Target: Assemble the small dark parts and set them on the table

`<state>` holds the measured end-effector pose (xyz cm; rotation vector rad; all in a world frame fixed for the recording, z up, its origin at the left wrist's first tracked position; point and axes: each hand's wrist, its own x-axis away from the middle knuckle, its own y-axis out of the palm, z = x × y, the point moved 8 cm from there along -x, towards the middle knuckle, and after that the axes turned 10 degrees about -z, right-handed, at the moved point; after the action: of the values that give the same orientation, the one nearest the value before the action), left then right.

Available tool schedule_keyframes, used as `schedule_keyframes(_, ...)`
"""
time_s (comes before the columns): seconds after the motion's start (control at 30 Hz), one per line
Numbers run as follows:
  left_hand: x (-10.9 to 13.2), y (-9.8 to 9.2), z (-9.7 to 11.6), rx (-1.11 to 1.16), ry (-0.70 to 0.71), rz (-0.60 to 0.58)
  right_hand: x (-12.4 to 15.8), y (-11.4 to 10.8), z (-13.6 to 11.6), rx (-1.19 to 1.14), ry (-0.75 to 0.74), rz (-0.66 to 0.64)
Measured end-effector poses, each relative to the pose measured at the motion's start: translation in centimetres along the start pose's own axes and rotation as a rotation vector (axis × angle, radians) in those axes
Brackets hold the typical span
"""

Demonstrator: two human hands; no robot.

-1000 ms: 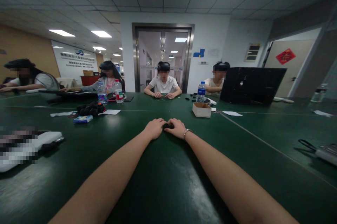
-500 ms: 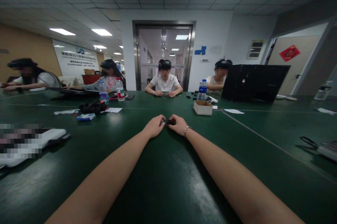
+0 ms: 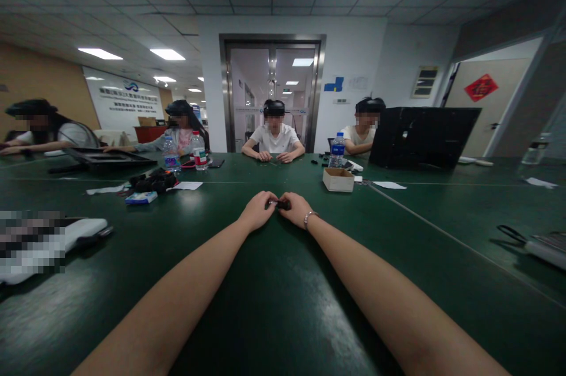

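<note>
Black object point(image 3: 284, 205) pinched in right hand point(image 3: 297, 209), fingers closed; left hand point(image 3: 257, 211) curled, hold unclear.

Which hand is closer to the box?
The right hand. It is on the near side of the box and to its left in the picture, apart from it. The left hand is farther left, beyond the right one.

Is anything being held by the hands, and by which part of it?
The right hand holds a small dark object between thumb and fingers; which part is too small to tell. Whether the left hand also grips it cannot be told.
</note>
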<state>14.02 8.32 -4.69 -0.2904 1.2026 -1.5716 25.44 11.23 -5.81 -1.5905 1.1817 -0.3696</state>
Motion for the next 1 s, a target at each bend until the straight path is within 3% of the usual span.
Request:
schedule_keyframes(0.63,-0.2,0.3,-1.4,0.108,-0.062,-0.005,0.4,-0.1,-1.1,0.088,-0.039,-0.011)
schedule_keyframes(1.0,-0.5,1.2,-3.4,0.326,-0.126,-0.017,0.8,-0.1,-2.4,0.191,-0.068,-0.044)
